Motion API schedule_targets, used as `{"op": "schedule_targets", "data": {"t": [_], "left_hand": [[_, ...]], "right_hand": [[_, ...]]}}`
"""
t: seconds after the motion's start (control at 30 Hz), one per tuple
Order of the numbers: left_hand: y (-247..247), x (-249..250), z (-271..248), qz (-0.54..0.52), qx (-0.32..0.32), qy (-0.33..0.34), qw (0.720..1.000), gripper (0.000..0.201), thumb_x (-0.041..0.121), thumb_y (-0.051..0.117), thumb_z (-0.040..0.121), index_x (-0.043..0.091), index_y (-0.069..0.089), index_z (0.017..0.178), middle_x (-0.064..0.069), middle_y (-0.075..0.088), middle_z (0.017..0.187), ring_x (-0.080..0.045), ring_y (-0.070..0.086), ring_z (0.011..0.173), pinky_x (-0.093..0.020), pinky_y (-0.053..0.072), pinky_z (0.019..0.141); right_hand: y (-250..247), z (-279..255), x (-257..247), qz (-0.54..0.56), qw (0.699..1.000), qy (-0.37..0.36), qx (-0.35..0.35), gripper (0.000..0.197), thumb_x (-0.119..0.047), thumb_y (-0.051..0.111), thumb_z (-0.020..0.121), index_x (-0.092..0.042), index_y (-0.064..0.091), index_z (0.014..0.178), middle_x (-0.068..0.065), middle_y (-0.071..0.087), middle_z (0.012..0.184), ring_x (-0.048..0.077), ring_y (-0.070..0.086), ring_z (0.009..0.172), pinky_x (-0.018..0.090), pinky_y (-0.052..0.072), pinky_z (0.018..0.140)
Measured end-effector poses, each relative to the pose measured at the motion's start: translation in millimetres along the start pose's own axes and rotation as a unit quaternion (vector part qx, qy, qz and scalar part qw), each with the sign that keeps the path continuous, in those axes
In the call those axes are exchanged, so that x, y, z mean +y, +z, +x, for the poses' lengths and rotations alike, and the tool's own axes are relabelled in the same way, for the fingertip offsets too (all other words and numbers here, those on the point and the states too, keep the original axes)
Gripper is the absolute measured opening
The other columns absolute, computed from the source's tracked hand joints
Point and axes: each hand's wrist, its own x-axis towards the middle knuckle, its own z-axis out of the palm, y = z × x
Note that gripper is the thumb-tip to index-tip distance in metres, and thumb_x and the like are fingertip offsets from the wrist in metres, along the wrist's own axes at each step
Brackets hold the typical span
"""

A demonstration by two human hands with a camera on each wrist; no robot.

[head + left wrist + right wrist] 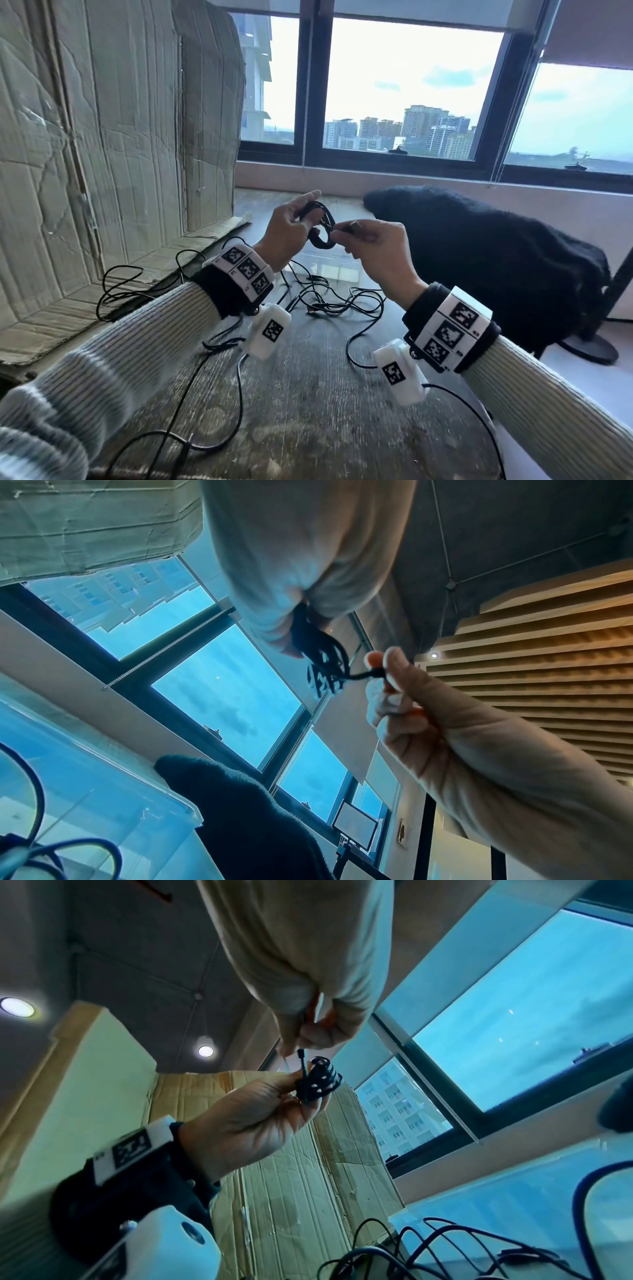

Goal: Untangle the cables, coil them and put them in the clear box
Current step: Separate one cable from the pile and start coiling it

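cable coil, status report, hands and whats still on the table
Left hand grips black cable coil above table. Right hand pinches its free end. Loose tangled cables on table; clear box beyond them.

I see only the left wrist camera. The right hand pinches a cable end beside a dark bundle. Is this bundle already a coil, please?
Observer: Yes. In the head view the left hand holds a small round coil. The right hand pinches its free end close beside it.
Operator: Are other cables left on the table?
Observer: Yes. Thin loose cables lie crossed on the wooden table below the hands.
Operator: What stands on the left side?
Observer: Creased cardboard stands there, and one cable loop lies on its flat flap.
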Motion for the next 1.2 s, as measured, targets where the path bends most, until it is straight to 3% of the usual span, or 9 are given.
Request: {"op": "schedule_targets", "data": {"t": [0.2,0.3,0.43,0.53,0.67,0.8,0.9,1.07,1.2], "left_hand": [[3.5,4.6,-13.4,0.013,-0.070,0.045,0.996,0.033,0.005,0.057,0.093,0.013,0.059,0.125,-0.019,0.066,0.111,-0.019,0.063,0.087,-0.025,0.052,0.071],[4.7,6.3,-12.9,-0.017,-0.076,0.049,0.996,0.031,0.004,0.056,0.093,0.014,0.060,0.122,-0.026,0.063,0.112,-0.025,0.061,0.090,-0.031,0.052,0.074],[5.8,6.8,-10.6,-0.025,-0.062,0.062,0.996,0.032,0.002,0.054,0.094,0.014,0.059,0.123,-0.019,0.063,0.104,-0.025,0.060,0.089,-0.036,0.053,0.078],[6.8,8.3,-9.3,-0.006,-0.055,0.078,0.995,0.034,0.001,0.052,0.094,0.014,0.059,0.125,-0.014,0.062,0.102,-0.023,0.061,0.089,-0.033,0.054,0.079],[9.2,7.3,-10.1,-0.013,-0.051,0.085,0.995,0.034,0.000,0.051,0.094,0.009,0.057,0.127,-0.010,0.061,0.099,-0.021,0.061,0.089,-0.034,0.054,0.080],[12.7,4.8,-11.2,-0.023,-0.038,0.097,0.994,0.034,0.001,0.052,0.094,0.012,0.058,0.126,-0.004,0.062,0.091,-0.022,0.060,0.082,-0.044,0.056,0.078],[13.1,5.2,-10.7,-0.028,-0.050,0.102,0.993,0.035,-0.002,0.050,0.094,0.013,0.058,0.125,0.000,0.061,0.083,-0.018,0.061,0.073,-0.035,0.054,0.065],[14.5,2.9,-7.3,-0.059,-0.071,0.073,0.993,0.035,0.000,0.050,0.095,0.016,0.059,0.125,-0.003,0.059,0.085,-0.016,0.057,0.070,-0.028,0.050,0.065],[24.0,0.2,-11.5,-0.076,-0.080,0.069,0.992,0.035,-0.002,0.047,0.096,0.016,0.056,0.123,-0.004,0.055,0.082,-0.006,0.054,0.062,-0.019,0.049,0.061]], "right_hand": [[1.1,10.8,-8.1,0.069,0.995,0.026,0.070,0.035,-0.015,0.088,0.063,-0.010,0.068,0.091,0.004,0.074,0.079,0.011,0.068,0.068,0.022,0.050,0.064],[4.3,14.1,-4.8,0.074,0.991,0.038,0.109,0.045,-0.018,0.088,0.064,-0.014,0.057,0.096,0.005,0.073,0.081,0.012,0.068,0.066,0.026,0.051,0.063],[10.6,13.8,-4.2,-0.030,0.988,-0.065,0.140,0.037,-0.020,0.083,0.072,-0.014,0.073,0.107,-0.002,0.065,0.104,0.011,0.068,0.070,0.020,0.055,0.066],[11.7,13.9,-3.7,-0.080,0.978,-0.127,0.147,0.050,-0.015,0.079,0.077,-0.013,0.063,0.124,0.000,0.060,0.110,0.007,0.067,0.071,0.016,0.055,0.068],[9.8,17.0,-0.6,-0.045,0.982,-0.087,0.161,0.025,-0.011,0.079,0.076,-0.017,0.075,0.100,-0.007,0.074,0.092,0.001,0.071,0.074,0.020,0.057,0.074],[12.8,7.9,1.5,-0.146,0.978,-0.115,0.100,0.023,-0.020,0.064,0.091,-0.011,0.072,0.111,0.004,0.071,0.113,0.000,0.066,0.092,0.015,0.052,0.086],[9.6,2.4,-0.6,-0.143,0.987,-0.078,-0.005,0.026,-0.030,0.066,0.088,-0.027,0.070,0.114,-0.004,0.074,0.093,0.004,0.066,0.082,0.009,0.046,0.075],[4.3,5.2,0.2,-0.169,0.982,-0.058,-0.060,0.046,-0.022,0.085,0.067,-0.025,0.069,0.110,-0.004,0.072,0.083,0.020,0.066,0.081,0.032,0.057,0.083],[6.5,2.9,5.5,-0.193,0.979,-0.068,-0.017,0.025,-0.024,0.083,0.071,-0.021,0.068,0.091,-0.014,0.060,0.064,0.005,0.056,0.059,0.009,0.047,0.063]]}}
